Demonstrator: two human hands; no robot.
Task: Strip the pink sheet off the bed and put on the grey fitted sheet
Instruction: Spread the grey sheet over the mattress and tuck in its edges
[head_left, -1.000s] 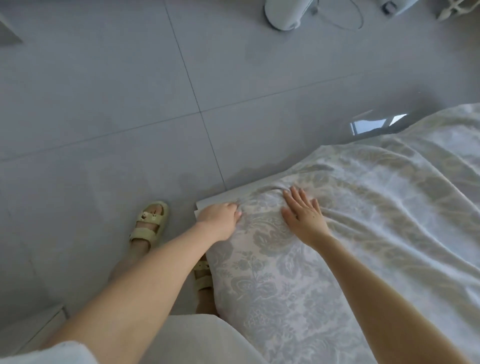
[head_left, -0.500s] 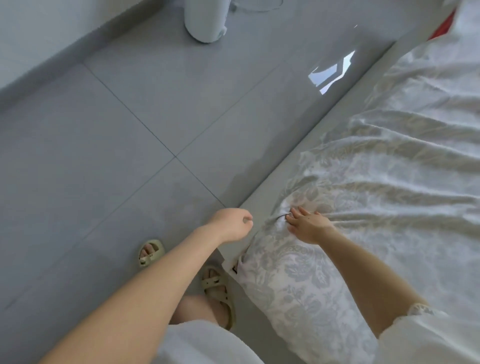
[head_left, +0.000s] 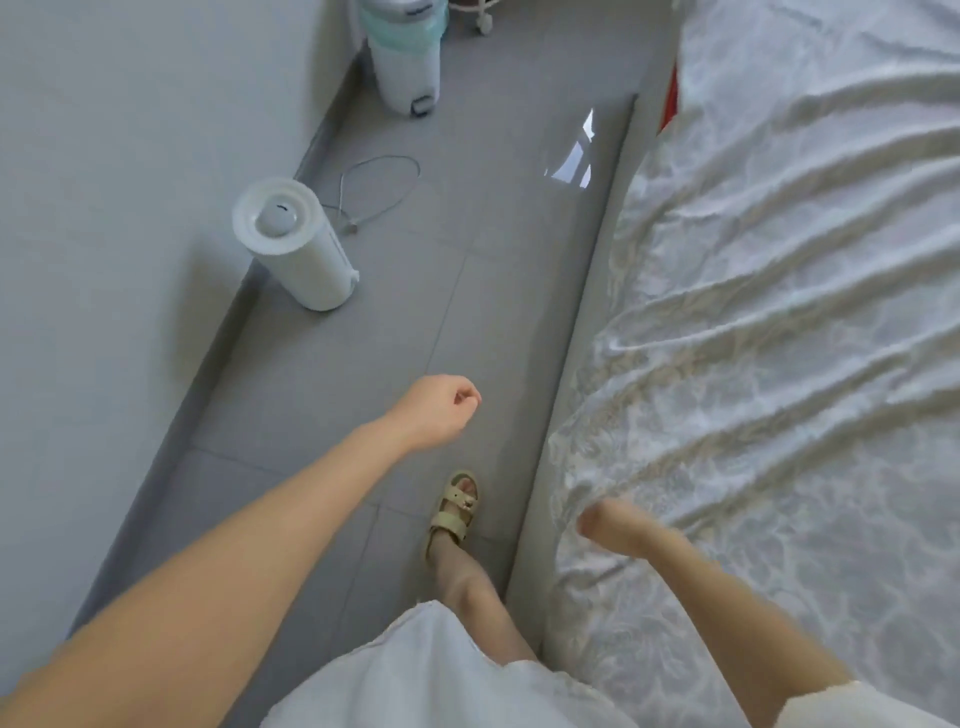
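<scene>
A pale grey sheet with a faint floral pattern (head_left: 779, 312) covers the bed on the right, rumpled into long folds that run toward its near edge. My right hand (head_left: 615, 525), blurred by motion, grips the sheet at that edge, where the folds meet. My left hand (head_left: 441, 410) hangs over the floor left of the bed, its fingers curled into a fist that holds nothing. A strip of red (head_left: 672, 98) shows under the sheet at the far edge.
The pale bed frame edge (head_left: 571, 338) runs along a narrow strip of grey tiled floor (head_left: 415, 312) beside the wall (head_left: 130, 156). A white cylindrical appliance (head_left: 291, 244), a loose cable (head_left: 379, 187) and a pedal bin (head_left: 405, 57) stand there. My sandalled foot (head_left: 457, 506) is by the frame.
The view has swung along the bedside. My left hand has left the mattress corner and now hangs over the floor. My right hand went from flat on the sheet to gripping it.
</scene>
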